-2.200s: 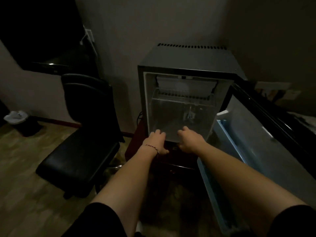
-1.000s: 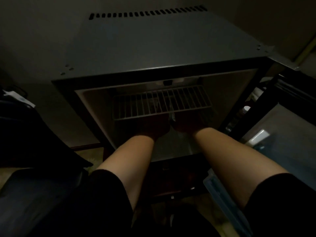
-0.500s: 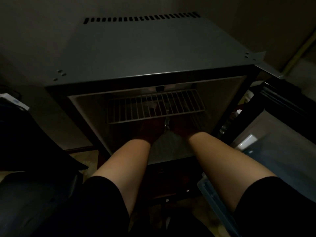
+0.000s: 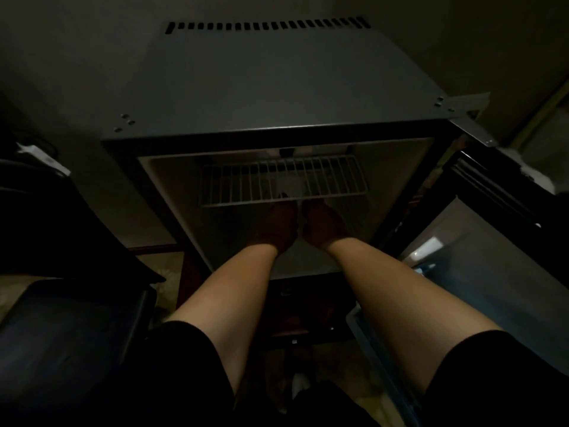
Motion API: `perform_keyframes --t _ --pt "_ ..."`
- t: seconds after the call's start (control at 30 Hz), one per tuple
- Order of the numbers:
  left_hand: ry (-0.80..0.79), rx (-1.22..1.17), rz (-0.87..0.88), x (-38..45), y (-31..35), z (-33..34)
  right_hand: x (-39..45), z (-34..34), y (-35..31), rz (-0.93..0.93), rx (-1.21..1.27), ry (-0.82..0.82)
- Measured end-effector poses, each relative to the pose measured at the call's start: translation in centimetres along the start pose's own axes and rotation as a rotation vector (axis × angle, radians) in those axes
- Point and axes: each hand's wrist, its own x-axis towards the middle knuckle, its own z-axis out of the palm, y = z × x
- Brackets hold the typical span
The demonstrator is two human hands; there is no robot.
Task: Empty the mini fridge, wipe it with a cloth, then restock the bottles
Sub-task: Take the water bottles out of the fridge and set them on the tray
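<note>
The mini fridge [image 4: 277, 87] stands open below me, and I look steeply down over its grey top. A white wire shelf [image 4: 323, 177] sits high in the cavity. Both of my hands reach in under that shelf, side by side and almost touching. My left hand [image 4: 274, 226] and my right hand [image 4: 323, 226] lie in deep shadow, and their fingers are hidden beneath the shelf. A small dark shape [image 4: 281, 195] shows just past my left hand; I cannot tell what it is. No bottle is plainly visible.
The fridge door [image 4: 492, 257] hangs open to the right, with a light blue door shelf edge [image 4: 363, 328] near my right arm. A black office chair [image 4: 61, 318] stands close on the left. A dark cabinet [image 4: 295, 306] carries the fridge.
I have leaned in from standing back to right over the fridge. My hands went from the front edge of the cavity floor to deep under the wire shelf, then stayed put.
</note>
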Motion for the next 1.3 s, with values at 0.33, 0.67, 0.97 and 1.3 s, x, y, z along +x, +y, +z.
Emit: perform_keyframes --t 0.33,0.67,0.97,1.3 --pt "-0.144 0.087 -0.062 -8.7 1.0 -3.2 -6.9 0.0 -3.2 0.000 -0.107 -0.062" --pt "-0.060 0.073 0.065 -23.6 1.9 -2.8 -23.1 3.1 -5.5 0.013 -0.121 0.079" --pt "-0.163 0.101 0.155 -35.0 8.5 -0.2 -36.7 3.9 -3.9 0.090 -0.078 0.056" --pt "-0.214 0.054 0.130 -44.7 20.0 7.6 -50.1 3.9 6.9 0.096 -0.077 0.027"
